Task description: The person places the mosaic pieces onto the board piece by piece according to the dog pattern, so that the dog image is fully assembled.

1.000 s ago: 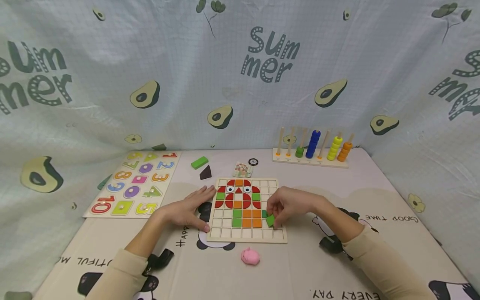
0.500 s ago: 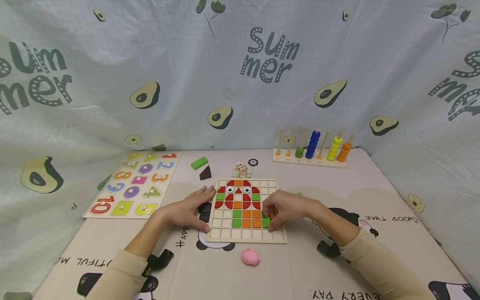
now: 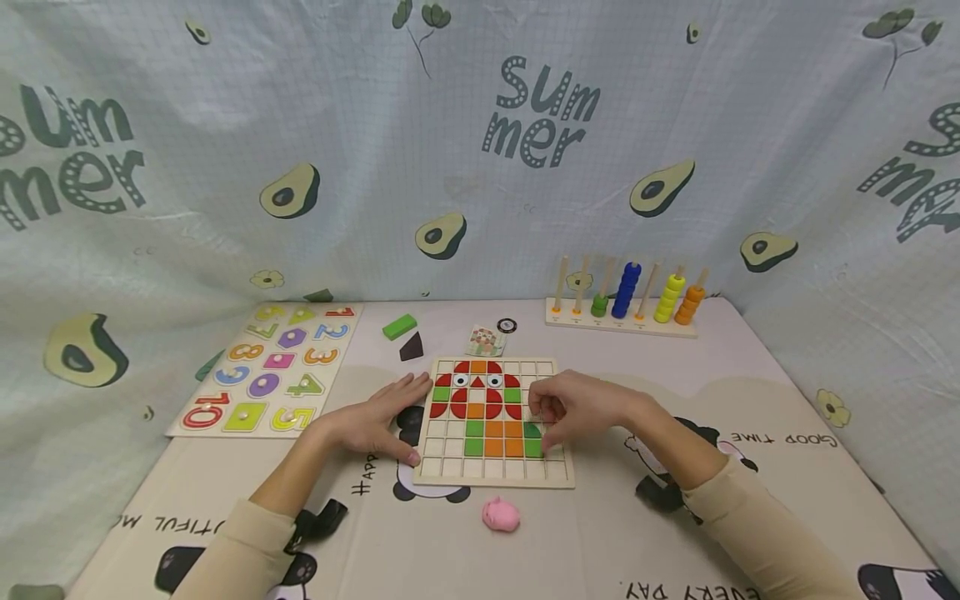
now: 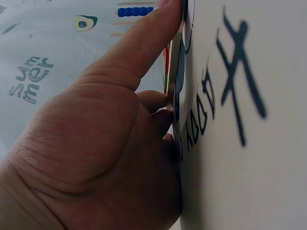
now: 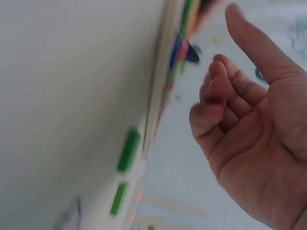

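Observation:
A wooden grid board point(image 3: 442, 471) lies on the table, bearing red, orange and green tiles and two eye tiles. My left hand point(image 3: 375, 421) is spread along its left edge, fingertips near the upper side and thumb at the lower corner. Over the right part of the board is my right hand point(image 3: 585, 406), thumb and fingers apart. A green square tile point(image 3: 533, 448) sits in the grid just beside that thumb, below a darker green tile point(image 3: 531, 430). In the right wrist view, the right hand point(image 5: 254, 134) has nothing between thumb and curved fingers.
A number puzzle point(image 3: 262, 367) lies at the left and a bead counting rack point(image 3: 622, 327) stands at the back right. Behind the board are a green block point(image 3: 399, 326), a dark wedge point(image 3: 412, 346) and a picture card point(image 3: 486, 340). A pink pig figure point(image 3: 501, 514) is in front.
The green square tile went from my right fingers into the grid beside the orange tiles, and the right hand let go and lifted slightly. My left hand stayed in place.

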A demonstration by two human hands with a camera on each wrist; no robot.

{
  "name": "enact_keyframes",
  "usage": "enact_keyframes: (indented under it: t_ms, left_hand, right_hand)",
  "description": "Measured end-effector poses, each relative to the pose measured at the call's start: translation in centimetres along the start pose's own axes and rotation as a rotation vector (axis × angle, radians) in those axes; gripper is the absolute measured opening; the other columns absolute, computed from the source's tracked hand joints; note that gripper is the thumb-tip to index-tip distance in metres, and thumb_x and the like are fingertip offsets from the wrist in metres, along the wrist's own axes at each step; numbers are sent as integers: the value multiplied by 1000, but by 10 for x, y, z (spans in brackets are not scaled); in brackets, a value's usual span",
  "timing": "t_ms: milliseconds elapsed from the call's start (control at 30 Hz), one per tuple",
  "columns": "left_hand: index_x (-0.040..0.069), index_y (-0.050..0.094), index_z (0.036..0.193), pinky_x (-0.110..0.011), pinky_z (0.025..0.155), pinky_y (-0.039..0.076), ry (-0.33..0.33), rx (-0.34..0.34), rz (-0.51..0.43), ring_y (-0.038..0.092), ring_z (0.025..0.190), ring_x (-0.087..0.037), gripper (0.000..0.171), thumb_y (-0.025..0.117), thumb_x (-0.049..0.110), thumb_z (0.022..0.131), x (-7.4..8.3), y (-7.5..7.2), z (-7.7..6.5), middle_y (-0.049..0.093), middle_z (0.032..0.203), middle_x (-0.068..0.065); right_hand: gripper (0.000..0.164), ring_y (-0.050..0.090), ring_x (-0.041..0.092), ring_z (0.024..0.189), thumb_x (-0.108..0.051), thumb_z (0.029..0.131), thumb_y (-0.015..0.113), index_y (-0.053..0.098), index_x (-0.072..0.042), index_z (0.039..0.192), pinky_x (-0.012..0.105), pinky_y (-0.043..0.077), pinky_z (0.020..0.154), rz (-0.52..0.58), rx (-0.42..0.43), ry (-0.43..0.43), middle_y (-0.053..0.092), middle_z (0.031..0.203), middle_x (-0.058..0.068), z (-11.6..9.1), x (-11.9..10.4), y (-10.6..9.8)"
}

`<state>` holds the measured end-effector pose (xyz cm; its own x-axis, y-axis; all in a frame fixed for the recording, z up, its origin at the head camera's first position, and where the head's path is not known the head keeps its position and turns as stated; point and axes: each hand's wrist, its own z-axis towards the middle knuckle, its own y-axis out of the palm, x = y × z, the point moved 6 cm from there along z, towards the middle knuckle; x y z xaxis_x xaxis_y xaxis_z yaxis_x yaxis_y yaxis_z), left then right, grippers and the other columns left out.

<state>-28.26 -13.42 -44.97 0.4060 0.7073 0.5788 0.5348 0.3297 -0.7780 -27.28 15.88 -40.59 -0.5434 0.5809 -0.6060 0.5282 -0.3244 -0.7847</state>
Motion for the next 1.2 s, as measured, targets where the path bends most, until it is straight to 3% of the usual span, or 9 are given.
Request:
enact_keyframes:
  t_ms: [200, 333, 533, 667, 767, 1067, 1200]
  left_hand:
    - [29, 12, 155, -52, 117, 4, -1, 2, -5, -5, 148, -18, 116, 78, 62, 66, 0, 0, 0, 2, 160, 14]
    - [29, 12, 155, -52, 117, 4, 3, 2, -2, -5, 148, -19, 115, 78, 62, 66, 0, 0, 0, 3, 160, 13]
    - [28, 13, 155, -52, 117, 4, 7, 2, -4, -4, 148, -19, 115, 78, 61, 66, 1, 0, 0, 3, 161, 13]
    - [28, 12, 155, -53, 117, 5, 5, 1, -5, -4, 148, -19, 115, 78, 61, 66, 1, 0, 0, 3, 161, 13]
    - [29, 12, 155, -53, 117, 4, 4, 1, -5, -4, 148, -19, 115, 78, 61, 67, 1, 0, 0, 3, 160, 13]
    - [29, 11, 155, -52, 117, 5, -2, -5, 0, -5, 148, -19, 114, 78, 60, 67, 0, 0, -1, 2, 161, 13]
    - [29, 11, 155, -52, 117, 4, -2, -3, -1, -5, 148, -20, 115, 77, 61, 67, 1, -1, -1, 2, 161, 12]
  right_hand:
    - [31, 59, 20, 89, -26, 83, 76, 65, -23, 112, 36, 52, 75, 73, 204, -3, 66, 107, 6, -20, 29, -48]
    - [35, 60, 25, 99, -18, 85, 74, 66, -19, 119, 43, 51, 83, 94, 255, 58, 64, 117, 10, -34, 57, -64]
    - [33, 60, 24, 92, -8, 84, 72, 69, -11, 117, 36, 52, 79, 117, 170, 106, 68, 109, 7, -42, 89, -59]
    - [30, 58, 21, 86, -8, 82, 75, 72, -12, 111, 30, 50, 79, 110, 83, 96, 69, 102, 4, -40, 95, -49]
    - [26, 58, 20, 84, -7, 80, 76, 73, -12, 105, 28, 51, 77, 111, 62, 94, 69, 99, 3, -38, 96, -45]
    - [17, 57, 17, 75, -7, 79, 77, 72, -14, 93, 28, 50, 68, 97, 103, 163, 67, 84, -1, -39, 102, -48]
    - [11, 58, 20, 70, -7, 82, 74, 70, -13, 90, 30, 51, 63, 164, 158, 155, 66, 78, 2, -37, 97, -54]
